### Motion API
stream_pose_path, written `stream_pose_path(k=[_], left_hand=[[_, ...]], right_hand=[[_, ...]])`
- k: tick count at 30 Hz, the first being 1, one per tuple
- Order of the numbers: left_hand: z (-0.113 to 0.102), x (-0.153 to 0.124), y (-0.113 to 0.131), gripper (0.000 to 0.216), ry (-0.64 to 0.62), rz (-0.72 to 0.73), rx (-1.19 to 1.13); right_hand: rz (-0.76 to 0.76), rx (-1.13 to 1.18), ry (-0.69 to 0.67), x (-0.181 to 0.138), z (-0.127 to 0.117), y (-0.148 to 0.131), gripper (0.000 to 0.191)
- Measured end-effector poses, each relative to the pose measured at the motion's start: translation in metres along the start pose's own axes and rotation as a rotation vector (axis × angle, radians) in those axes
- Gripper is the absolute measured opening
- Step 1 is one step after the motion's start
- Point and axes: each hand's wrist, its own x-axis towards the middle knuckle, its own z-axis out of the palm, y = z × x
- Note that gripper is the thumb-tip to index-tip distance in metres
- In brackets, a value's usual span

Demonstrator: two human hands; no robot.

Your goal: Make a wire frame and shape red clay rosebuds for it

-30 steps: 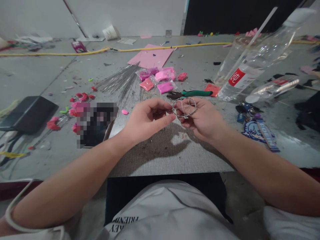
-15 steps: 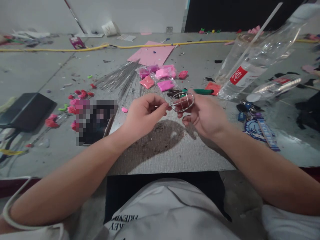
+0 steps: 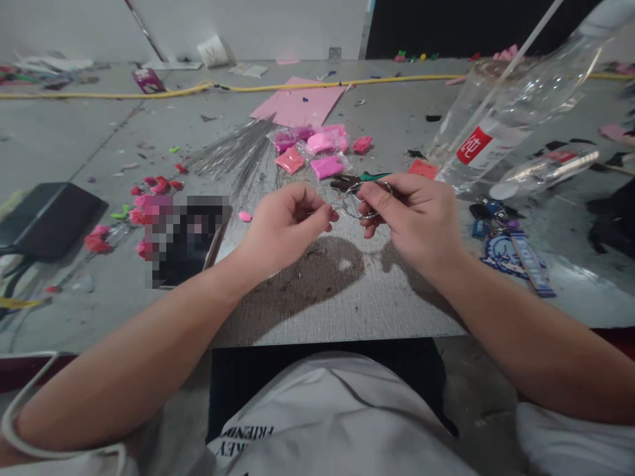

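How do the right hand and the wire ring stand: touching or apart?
Touching. The head view shows the right hand gripping the wire ring, with its thumb lying across it.

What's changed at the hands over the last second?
The right hand has regripped: its thumb now lies over the wire ring. It covers more of the pliers. The left hand has drawn its fingertips slightly left. The ring stays in the right hand; pliers and pink packets haven't moved.
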Motion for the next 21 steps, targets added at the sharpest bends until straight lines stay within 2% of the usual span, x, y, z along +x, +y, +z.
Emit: stream_pose_path(k=[2, 8, 13, 17, 21], left_hand=[[0.000, 0.000, 0.001, 0.015, -0.017, -0.021, -0.051], [0.004, -0.002, 0.000, 0.009, -0.190, -0.099, -0.398], [0.006, -0.003, -0.003, 0.011, -0.267, -0.239, -0.619], [0.004, -0.003, -0.002, 0.020, -0.326, -0.386, -0.661], [0.004, -0.005, 0.001, 0.019, -0.335, -0.452, -0.664]], right_hand=[[-0.016, -0.025, 0.017, 0.001, -0.001, -0.001, 0.035], [-0.071, -0.087, 0.040, 0.005, -0.004, -0.002, 0.042], [-0.108, -0.141, -0.001, 0.010, -0.009, -0.001, 0.043], [-0.141, -0.195, -0.025, 0.012, -0.011, 0.000, 0.043], [-0.116, -0.144, -0.060, 0.015, -0.009, 0.004, 0.038]])
